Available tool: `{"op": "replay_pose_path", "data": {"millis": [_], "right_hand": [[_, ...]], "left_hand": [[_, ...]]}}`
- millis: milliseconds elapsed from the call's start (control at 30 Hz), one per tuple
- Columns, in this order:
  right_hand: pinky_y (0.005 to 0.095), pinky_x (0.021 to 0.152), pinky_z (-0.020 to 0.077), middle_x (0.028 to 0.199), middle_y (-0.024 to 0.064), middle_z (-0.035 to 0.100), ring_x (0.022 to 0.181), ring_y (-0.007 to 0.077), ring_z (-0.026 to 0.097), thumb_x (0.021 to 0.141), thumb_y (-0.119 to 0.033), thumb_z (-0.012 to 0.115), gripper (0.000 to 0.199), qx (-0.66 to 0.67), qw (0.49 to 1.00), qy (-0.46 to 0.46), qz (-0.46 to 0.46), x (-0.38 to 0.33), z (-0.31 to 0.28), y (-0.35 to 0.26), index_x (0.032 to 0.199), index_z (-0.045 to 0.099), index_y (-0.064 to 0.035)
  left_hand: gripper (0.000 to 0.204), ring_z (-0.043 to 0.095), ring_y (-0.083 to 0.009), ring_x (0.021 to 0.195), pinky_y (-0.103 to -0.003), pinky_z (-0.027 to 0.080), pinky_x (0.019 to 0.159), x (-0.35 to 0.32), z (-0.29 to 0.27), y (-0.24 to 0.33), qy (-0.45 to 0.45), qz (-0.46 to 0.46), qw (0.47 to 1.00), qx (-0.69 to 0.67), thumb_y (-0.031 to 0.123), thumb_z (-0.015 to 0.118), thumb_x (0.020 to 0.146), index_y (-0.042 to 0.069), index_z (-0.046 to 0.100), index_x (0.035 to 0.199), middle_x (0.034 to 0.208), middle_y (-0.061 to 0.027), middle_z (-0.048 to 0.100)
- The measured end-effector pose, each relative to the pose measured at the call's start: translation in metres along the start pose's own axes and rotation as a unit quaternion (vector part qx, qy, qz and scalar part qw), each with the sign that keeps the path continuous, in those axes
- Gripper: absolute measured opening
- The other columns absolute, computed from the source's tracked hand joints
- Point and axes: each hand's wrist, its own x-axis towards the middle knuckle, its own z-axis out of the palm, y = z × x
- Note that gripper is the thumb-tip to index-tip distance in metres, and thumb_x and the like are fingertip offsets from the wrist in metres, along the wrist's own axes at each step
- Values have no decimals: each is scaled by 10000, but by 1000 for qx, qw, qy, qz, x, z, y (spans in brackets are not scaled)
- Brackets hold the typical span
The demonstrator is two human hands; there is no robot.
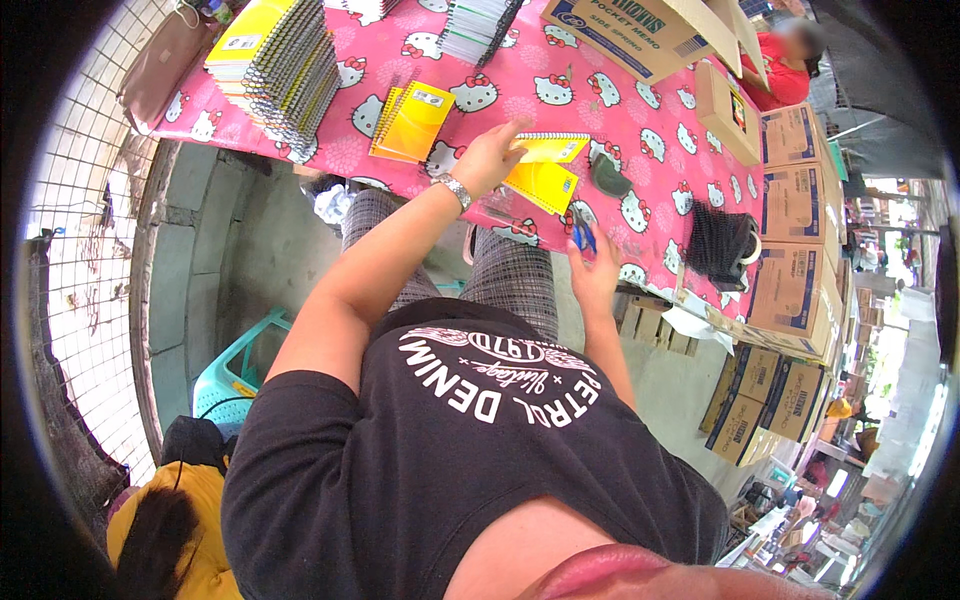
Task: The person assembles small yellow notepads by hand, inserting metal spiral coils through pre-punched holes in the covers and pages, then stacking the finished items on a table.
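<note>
A tall stack of spiral pads [275, 55] stands at the tabletop's [640, 130] ten o'clock corner, yellow covers up. At two o'clock from it lies a loose yellow pad [412, 120] on the pink cartoon-cat cloth. The left hand [488, 155] reaches forward, a watch [457, 191] on its wrist, fingers spread and flat, fingertips touching the near edge of a yellow notebook [545, 148]; a second yellow notebook [541, 186] lies just at five o'clock of that hand, partly under the first. At three o'clock of the notebooks sits a small dark green object [607, 175], too blurred to name. The right hand [593, 270] hovers at the tabletop's near edge, at five o'clock from the left hand, fingers curled around blue-handled scissors [583, 232]. Farther at three o'clock lies a black mesh bundle [722, 243], and beyond it cardboard boxes [795, 230] line the tabletop's right side. A person in red [785, 75] sits at one o'clock.
</note>
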Motion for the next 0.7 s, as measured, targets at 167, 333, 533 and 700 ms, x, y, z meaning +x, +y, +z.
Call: {"op": "replay_pose_path", "data": {"millis": [167, 333, 533, 700], "right_hand": [[464, 925, 391, 1153, 142, 578, 1054, 339, 521, 754, -226, 707, 499, 89, 992, 19, -90, 51, 0, -72, 1199, 572, -46], [451, 937, 376, 1154, 121, 577, 1080, 319, 507, 741, -212, 704, 501, 73, 990, 23, -121, 75, 11, -92, 1202, 576, -61], [429, 907, 414, 1098, 112, 609, 1020, 309, 536, 754, -193, 689, 478, 13, 988, 16, -154, 80, 14, -99, 1202, 587, -62], [383, 871, 451, 1024, 70, 631, 978, 211, 579, 896, -183, 579, 328, 502, 759, -284, 302, 82, 10, -91, 1187, 600, -35]], "left_hand": [[313, 618, -374, 829, -405, 494, 726, 3, -2, -5, -73, -97, 992, 21, 164, 633, 864, 58, 555, 1147, 894, -183, 630], [255, 640, -325, 788, -377, 517, 714, -2, 2, -9, 3, 3, 1000, -12, 109, 630, 843, 22, 586, 1078, 902, -177, 635], [245, 648, -281, 760, -348, 520, 695, -5, 1, -14, 1, -34, 999, -14, 55, 633, 808, 7, 606, 1047, 891, -160, 636], [216, 647, -277, 756, -344, 518, 681, -10, 2, -17, -2, -24, 1000, 13, 46, 635, 802, 8, 622, 1014, 872, -151, 629]]}}
